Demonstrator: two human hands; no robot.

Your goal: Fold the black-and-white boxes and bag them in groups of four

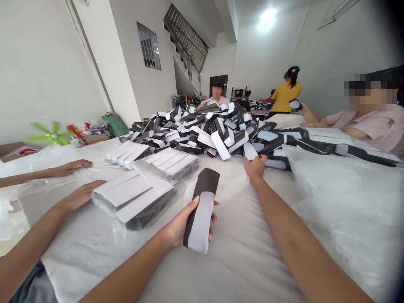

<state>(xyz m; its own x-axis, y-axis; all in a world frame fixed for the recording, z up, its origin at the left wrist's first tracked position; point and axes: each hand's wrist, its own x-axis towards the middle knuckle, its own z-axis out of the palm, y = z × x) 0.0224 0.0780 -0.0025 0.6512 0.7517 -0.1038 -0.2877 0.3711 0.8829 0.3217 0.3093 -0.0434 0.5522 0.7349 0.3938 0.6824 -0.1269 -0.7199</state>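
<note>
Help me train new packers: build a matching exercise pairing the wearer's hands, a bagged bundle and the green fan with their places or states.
Column 1
1. Left hand
2. Right hand
3. Clear-bagged bundle
4. Green fan

Column 2
A. At the near edge of the black-and-white pile
B. Lying on the white sheet beside a co-worker's hand
C. Wrapped around a folded black-and-white item
D. Far left, beyond the sheet

Pairs: 1-C, 2-A, 3-B, 4-D

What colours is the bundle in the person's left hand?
The bundle is dark brown with a white band; head view.
</note>
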